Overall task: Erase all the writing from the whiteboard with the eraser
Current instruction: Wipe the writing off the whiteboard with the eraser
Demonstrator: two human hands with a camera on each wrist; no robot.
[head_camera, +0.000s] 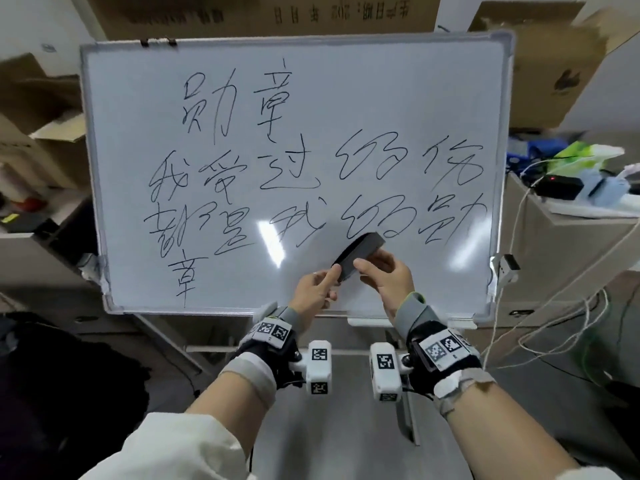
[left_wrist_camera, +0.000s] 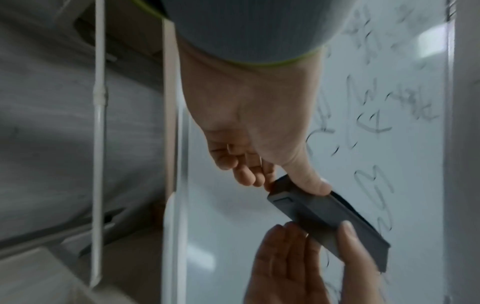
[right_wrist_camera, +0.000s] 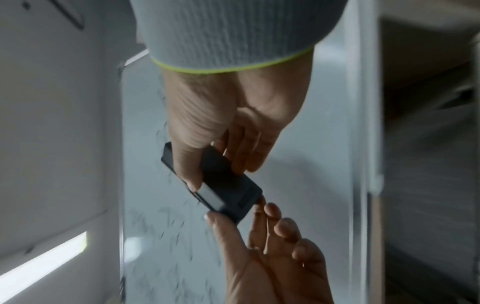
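Observation:
The whiteboard [head_camera: 138, 98] stands upright on a stand, covered with several rows of black handwriting [head_camera: 377, 157]. A dark grey eraser [head_camera: 360, 256] is held in the air just in front of the board's lower middle, tilted up to the right. My left hand [head_camera: 330, 282] pinches its lower end between thumb and fingers. My right hand [head_camera: 372, 268] grips its middle, thumb on one long side and fingers on the other. The left wrist view shows the eraser [left_wrist_camera: 324, 216] under my left thumb [left_wrist_camera: 317, 185]. In the right wrist view my right hand [right_wrist_camera: 219, 174] holds the eraser [right_wrist_camera: 233, 191].
A narrow tray [head_camera: 408, 320] runs under the board's bottom edge. Cardboard boxes [head_camera: 45, 109] stand left, and more boxes [head_camera: 554, 64] stand behind at the right. A table [head_camera: 571, 237] at the right carries a black device [head_camera: 557, 187] and loose cables [head_camera: 540, 327].

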